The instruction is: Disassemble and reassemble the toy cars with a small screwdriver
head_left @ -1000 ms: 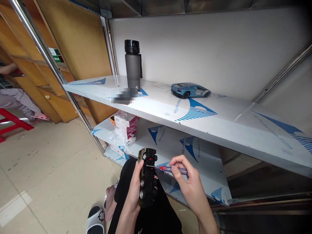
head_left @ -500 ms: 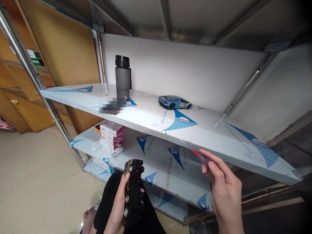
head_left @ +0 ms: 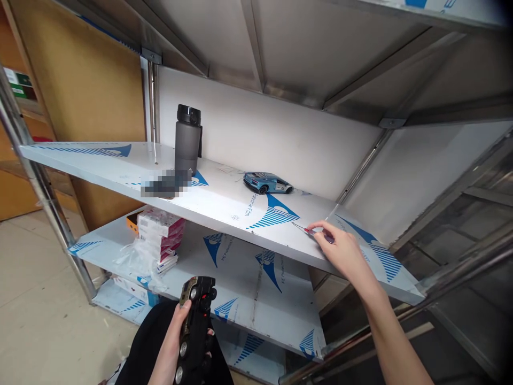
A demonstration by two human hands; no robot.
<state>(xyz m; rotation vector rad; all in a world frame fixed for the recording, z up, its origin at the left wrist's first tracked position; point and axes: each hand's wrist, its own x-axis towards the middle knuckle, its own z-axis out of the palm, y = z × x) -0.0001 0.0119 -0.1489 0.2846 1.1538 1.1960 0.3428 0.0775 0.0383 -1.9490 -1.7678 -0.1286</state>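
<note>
Red-collared screwdriver, pinched in your right hand, may roll off the shelf if released; your left hand clasps a toy vehicle.

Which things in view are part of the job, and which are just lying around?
In use:
dark toy vehicle, in the left hand
screwdriver, in the right hand

Apparently just lying around:
blue toy car
dark bottle
stacked boxes
pixelated object
</note>
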